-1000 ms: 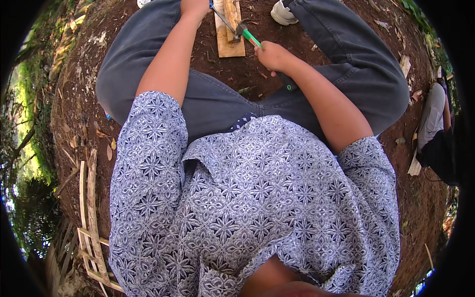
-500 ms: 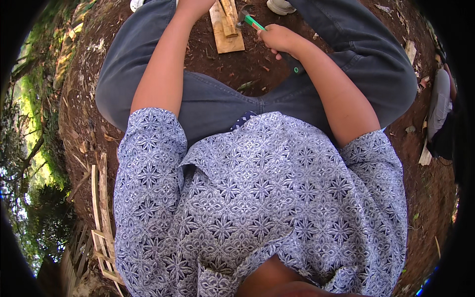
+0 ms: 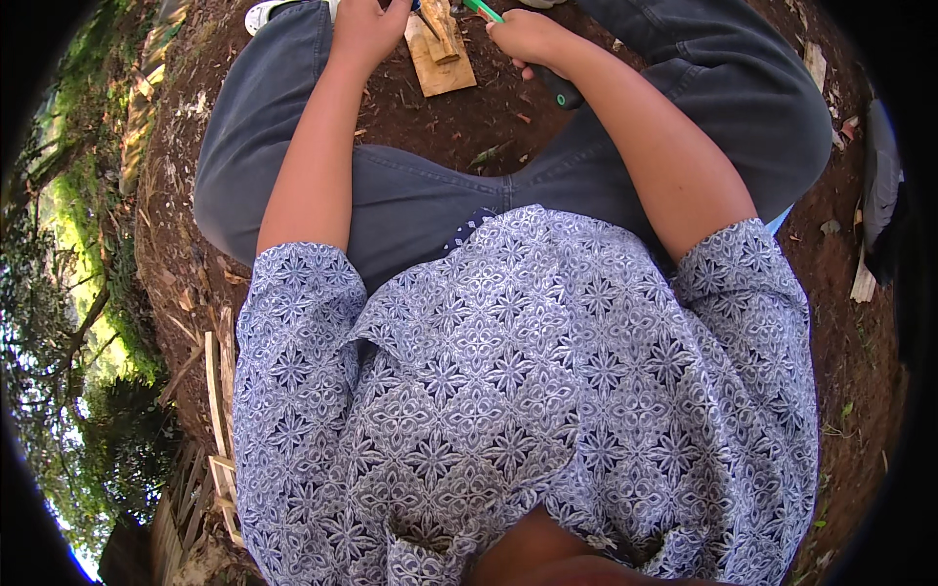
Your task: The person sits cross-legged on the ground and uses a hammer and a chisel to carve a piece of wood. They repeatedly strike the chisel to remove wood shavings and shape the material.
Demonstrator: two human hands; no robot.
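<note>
Green foliage (image 3: 73, 322), mixed with bright patches of light, is filling the far left of the view. Next to it, pale wooden slats (image 3: 212, 381) are lying on the ground beside the seated person's left side. A white shoe (image 3: 262, 16) is poking out near the upper edge, beyond the dark grey trousers (image 3: 264, 137), whose legs are bending outward at the knees. The left hand (image 3: 369, 34) is reaching up to the top border, which is cutting off part of it. A small blue item (image 3: 416, 5) is showing just beside its fingertips; whether the left grip is pinching it is impossible to tell. Right of that hand, a narrow piece of wood (image 3: 442, 39) is lying on a flat, pale board (image 3: 445, 80), and the board is resting on reddish-brown soil (image 3: 459, 132) between the legs. Nearer the head, a blue-and-white patterned shirt (image 3: 489, 322) is covering the torso. The right hand (image 3: 531, 41) is wrapping its grip around a green-and-black hammer (image 3: 564, 96), its dark butt pointing toward the right thigh and its green shaft running out at the top. Farther right, a strip of wood (image 3: 815, 63) is lying past the right knee, and grey cloth (image 3: 881, 176) is showing near the dark rim.
</note>
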